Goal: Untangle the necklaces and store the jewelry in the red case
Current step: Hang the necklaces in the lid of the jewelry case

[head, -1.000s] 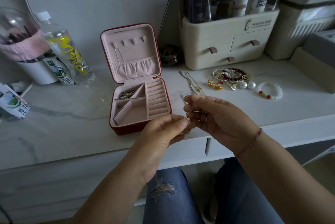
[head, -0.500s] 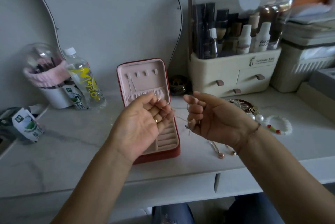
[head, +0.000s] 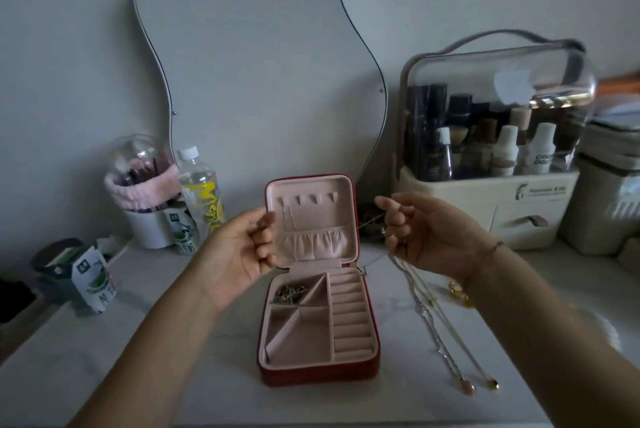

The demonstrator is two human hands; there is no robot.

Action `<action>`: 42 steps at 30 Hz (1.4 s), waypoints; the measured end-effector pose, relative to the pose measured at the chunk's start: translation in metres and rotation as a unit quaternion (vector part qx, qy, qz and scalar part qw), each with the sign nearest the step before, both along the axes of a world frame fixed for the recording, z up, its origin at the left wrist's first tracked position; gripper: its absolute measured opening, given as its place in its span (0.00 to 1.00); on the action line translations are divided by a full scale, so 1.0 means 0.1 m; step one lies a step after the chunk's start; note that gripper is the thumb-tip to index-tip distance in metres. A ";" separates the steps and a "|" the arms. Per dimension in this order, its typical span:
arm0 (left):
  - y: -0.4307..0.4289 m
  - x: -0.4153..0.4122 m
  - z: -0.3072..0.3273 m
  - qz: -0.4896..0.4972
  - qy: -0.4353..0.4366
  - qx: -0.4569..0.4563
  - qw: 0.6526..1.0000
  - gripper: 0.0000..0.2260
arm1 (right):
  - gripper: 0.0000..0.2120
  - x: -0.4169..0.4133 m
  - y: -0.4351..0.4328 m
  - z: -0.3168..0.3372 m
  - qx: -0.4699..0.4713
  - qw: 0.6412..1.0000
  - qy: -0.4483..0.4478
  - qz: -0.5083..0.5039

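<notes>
- The red case [head: 318, 377] lies open on the bench [head: 166, 379], its lid [head: 311, 192] standing upright between the two raised hands.
- The right hand [head: 426, 233] has its fingers curled and pinches a thin chain [head: 370, 222] that runs off toward the lid.
- The left hand [head: 239, 247] is also curled, fingertips drawn to the thumb as in a pinch. The chain is too fine to see there, so I cannot tell whether it has hold of it.
- Done so far, judging by the case: a small heap of chain [head: 289, 293] sits in the rear-left compartment, and a fine strand seems to hang from a hook in the lid. The other compartments and the ring rolls hold nothing.
- Left to do: two long necklaces [head: 438, 327] lie on the bench just right of the case, close together near the top with their pendants apart at the near end. Gold earrings [head: 459, 293] show beside the right wrist.
- The task looks well short of halfway, with the held chain the piece in hand.
</notes>
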State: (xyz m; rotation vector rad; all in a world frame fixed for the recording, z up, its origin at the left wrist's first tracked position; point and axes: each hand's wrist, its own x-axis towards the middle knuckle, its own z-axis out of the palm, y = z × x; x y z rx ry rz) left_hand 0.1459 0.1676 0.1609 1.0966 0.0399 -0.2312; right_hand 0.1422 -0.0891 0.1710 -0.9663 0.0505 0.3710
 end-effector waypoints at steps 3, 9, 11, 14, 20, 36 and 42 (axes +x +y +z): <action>-0.01 0.09 0.07 -0.020 -0.025 0.064 0.997 0.07 | 0.10 0.11 0.17 0.05 -0.040 0.998 -0.028 0.035; -0.06 0.26 0.30 -0.010 -0.104 0.187 0.977 0.10 | 0.06 0.32 0.47 0.16 -0.091 0.992 -0.069 0.049; -0.06 0.33 0.32 0.009 -0.138 0.241 0.961 0.10 | 0.04 0.41 0.55 0.16 -0.139 0.984 -0.106 0.037; -0.05 0.46 0.27 0.053 -0.197 0.337 0.919 0.07 | 0.04 0.56 0.66 0.07 -0.316 0.926 -0.207 -0.025; -0.11 0.74 -0.08 0.222 -0.237 0.374 0.869 0.04 | 0.06 0.80 0.85 -0.25 -0.455 0.810 -0.306 -0.206; -0.52 0.82 -0.35 0.429 -0.150 0.396 0.798 0.07 | 0.02 0.98 1.16 -0.44 -0.509 0.709 -0.302 -0.382; -0.54 0.81 -0.38 0.439 -0.146 0.465 0.755 0.07 | 0.05 0.97 1.18 -0.45 -0.546 0.687 -0.304 -0.370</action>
